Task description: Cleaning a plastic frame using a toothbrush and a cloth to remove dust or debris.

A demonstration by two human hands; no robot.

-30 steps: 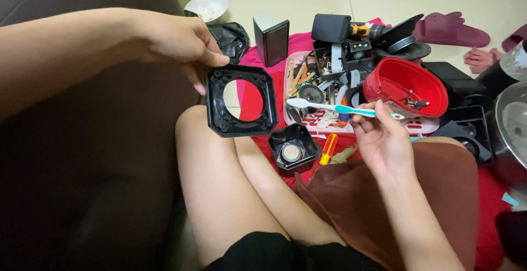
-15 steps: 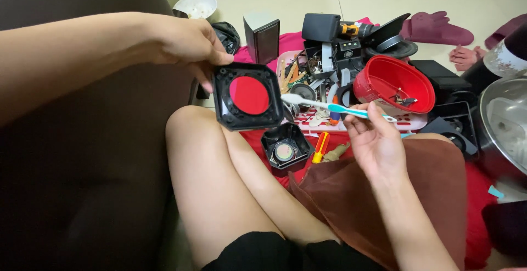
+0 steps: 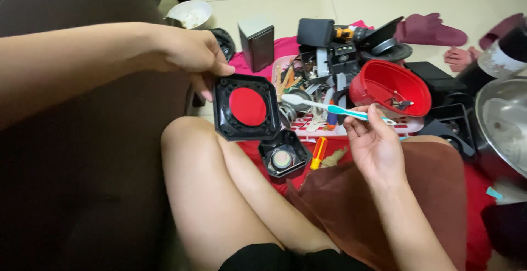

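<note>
I have the black frame (image 3: 246, 107) pinched by its top edge in my left hand (image 3: 189, 51), held above my knee, red disc facing me. Right hand (image 3: 376, 142) grips a toothbrush (image 3: 329, 108), bristles just right of the frame. Looks like the brushing step; next move needs bristles on the frame.

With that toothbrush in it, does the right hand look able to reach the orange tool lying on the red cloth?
Probably yes. The right hand hangs just beside the orange tool with nothing between them, but its fingers already grip the toothbrush, so picking the tool up looks awkward.
</note>
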